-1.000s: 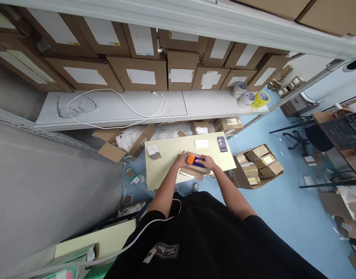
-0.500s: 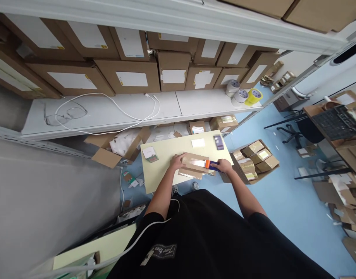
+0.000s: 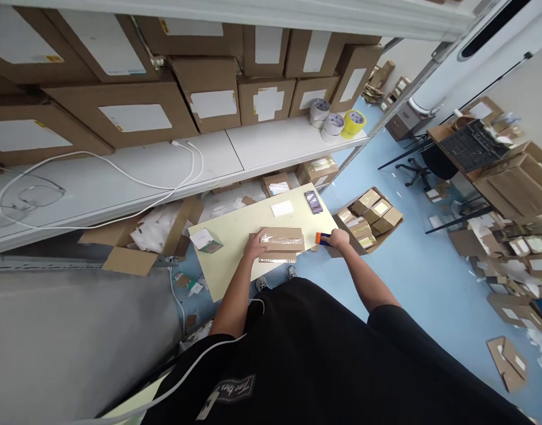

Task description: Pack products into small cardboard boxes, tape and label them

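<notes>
On the pale yellow table [image 3: 229, 227] lies a small cardboard box [image 3: 282, 233] with shiny tape running along its top. My left hand [image 3: 254, 245] grips the box at its left end, thumb over the top face. My right hand [image 3: 339, 238] is closed around the dark handle of a tape dispenser [image 3: 320, 238] with an orange front. The dispenser is held just right of the box, apart from it. Below the box's near side, another taped piece of cardboard [image 3: 277, 257] partly shows.
A white and green carton [image 3: 206, 241], a white card [image 3: 282, 208] and a blurred-out dark item [image 3: 314, 202] rest on the table. An open box of small parcels [image 3: 370, 218] stands at right. Tape rolls [image 3: 332, 126] and a white cable [image 3: 155, 186] lie on the shelf.
The tape dispenser in my right hand has moved from the box top to off its right end. Tape now covers the top. My left hand stays at the left end; the view has shifted right.
</notes>
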{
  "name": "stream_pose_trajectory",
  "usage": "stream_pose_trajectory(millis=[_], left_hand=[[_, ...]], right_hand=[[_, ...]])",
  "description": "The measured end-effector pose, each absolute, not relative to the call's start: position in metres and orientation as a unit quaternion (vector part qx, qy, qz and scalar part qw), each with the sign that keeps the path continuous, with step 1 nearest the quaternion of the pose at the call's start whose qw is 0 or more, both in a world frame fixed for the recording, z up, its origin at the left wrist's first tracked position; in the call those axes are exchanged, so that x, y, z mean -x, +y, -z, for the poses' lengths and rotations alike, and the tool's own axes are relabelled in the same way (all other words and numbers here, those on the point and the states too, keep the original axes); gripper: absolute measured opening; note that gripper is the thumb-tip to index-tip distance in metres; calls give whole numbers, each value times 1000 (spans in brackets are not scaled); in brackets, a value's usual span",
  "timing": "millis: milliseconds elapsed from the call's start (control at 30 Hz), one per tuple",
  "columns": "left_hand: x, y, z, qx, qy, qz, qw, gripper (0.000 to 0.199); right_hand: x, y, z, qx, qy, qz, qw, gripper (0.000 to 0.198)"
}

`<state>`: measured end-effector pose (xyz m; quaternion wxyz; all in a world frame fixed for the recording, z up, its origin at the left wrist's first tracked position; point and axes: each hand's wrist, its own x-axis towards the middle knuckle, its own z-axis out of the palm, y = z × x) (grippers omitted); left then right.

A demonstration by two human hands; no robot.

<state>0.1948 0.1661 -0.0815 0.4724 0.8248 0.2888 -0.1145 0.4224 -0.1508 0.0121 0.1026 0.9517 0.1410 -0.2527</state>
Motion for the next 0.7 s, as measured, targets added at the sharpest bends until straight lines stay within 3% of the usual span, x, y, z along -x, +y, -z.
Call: stream_pose_trajectory(millis=[267,500,700], left_hand=[[-202,162,79,-830,296,131,453,105],[-203,157,82,-835,311,147,431,105],[-206,157,85,-822,332,142,441,107]], right_hand=[[-403,-85,38,-948,164,270,-29,41],[-411,-108,43,-964,125,233,-27,39],[-426,-121,53,-966,92,237,-48,48]])
